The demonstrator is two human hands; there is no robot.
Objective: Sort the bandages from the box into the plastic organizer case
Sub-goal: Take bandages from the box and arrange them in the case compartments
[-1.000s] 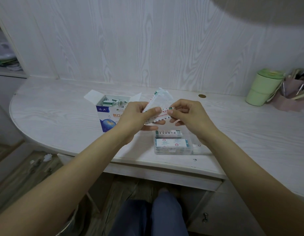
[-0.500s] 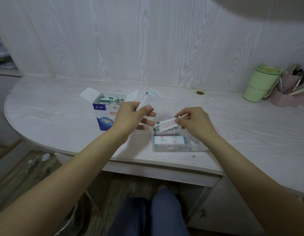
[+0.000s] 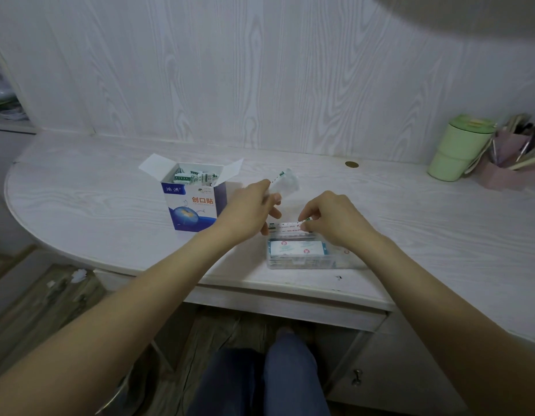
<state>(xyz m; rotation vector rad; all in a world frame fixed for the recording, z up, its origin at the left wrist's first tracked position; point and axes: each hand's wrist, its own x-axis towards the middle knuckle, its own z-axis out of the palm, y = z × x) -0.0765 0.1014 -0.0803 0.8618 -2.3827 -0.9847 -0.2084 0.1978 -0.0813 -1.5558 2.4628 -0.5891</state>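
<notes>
An open blue-and-white bandage box (image 3: 194,205) stands on the desk with several wrapped bandages inside. To its right lies a clear plastic organizer case (image 3: 302,256) holding stacked bandages. My left hand (image 3: 248,211) grips a small bundle of bandages (image 3: 285,183) above and behind the case. My right hand (image 3: 335,219) pinches one bandage strip (image 3: 287,227) and holds it low over the far compartment of the case. Whether the strip touches the case is unclear.
A white wood-grain desk (image 3: 95,205) backs onto a panelled wall. A green lidded cup (image 3: 458,148) and a pink holder with pens (image 3: 509,169) stand at the far right. A round brass cap (image 3: 351,164) sits in the desktop. My legs show below the desk edge.
My right hand has pulled one strip away from the bundle and lowered it onto the case's far compartment. My left hand has kept the rest and drifted slightly down.
</notes>
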